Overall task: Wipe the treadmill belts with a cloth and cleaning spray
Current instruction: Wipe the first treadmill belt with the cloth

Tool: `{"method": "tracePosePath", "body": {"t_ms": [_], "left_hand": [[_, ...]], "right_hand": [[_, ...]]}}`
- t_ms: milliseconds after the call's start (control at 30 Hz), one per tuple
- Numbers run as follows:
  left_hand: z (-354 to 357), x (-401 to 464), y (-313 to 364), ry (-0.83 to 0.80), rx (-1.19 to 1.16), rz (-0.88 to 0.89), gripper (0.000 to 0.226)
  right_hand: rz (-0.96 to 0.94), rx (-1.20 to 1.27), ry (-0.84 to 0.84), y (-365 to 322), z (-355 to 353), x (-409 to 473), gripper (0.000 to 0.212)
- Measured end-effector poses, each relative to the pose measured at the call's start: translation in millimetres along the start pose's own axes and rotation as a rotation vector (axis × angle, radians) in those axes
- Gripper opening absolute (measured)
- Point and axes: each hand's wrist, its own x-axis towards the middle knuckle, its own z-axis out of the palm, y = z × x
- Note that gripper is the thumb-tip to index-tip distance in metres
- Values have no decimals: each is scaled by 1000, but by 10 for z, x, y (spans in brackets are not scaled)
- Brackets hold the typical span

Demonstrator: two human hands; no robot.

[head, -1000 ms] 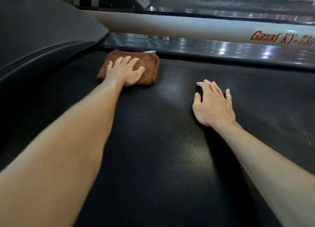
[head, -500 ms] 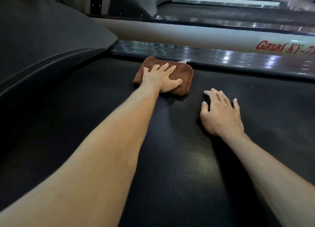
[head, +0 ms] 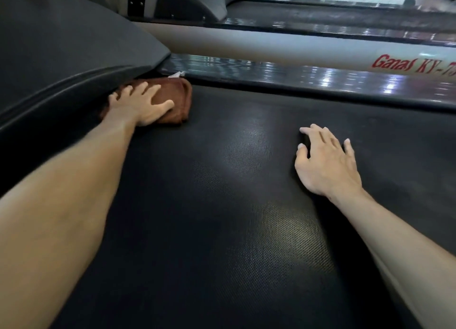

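A black textured treadmill belt (head: 246, 230) fills most of the view, with light glinting off its weave near the middle. Along its far edge runs a glossy dark side rail (head: 308, 78), and beyond that a pale frame (head: 259, 48) of the neighbouring machine carries red lettering that reads "Ganas KY-7", cut off at the picture's edge. At the upper left a dark grey motor cover (head: 69, 47) curves down to the belt.

The left hand (head: 140, 106) lies flat on a folded brown cloth (head: 176, 101), fingers (head: 138, 90) spread and nearly straight, pressing it onto the belt rather than gripping it. The cloth sits in the far left corner of the belt, its left end tucked against the lip of the motor cover, and a small white tag (head: 176, 74) sticks up from its far edge.

The right hand (head: 325, 163) rests on the bare belt, well apart from the cloth, fingers loosely spread, tips touching the surface, holding nothing.
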Motion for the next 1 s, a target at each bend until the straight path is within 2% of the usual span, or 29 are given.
{"method": "tracePosePath", "body": {"t_ms": [300,533,633,800,1000], "left_hand": [[-23,-98,338,-23,-47,15,76],[51,-258,1058,-12,-26,277,73],[20,-190,885,-29,-12,254,75],[-3,-142,148,-27,-20,39,77],[58,-589,-75,1,-5,31,71]], "right_hand": [[3,-19,-17,-32,1,-1,53],[-4,-8,-19,0,3,12,52],[-5,-1,-20,8,-2,13,53],[-10,-4,-12,12,17,21,52],[0,3,-17,2,13,8,53]]}}
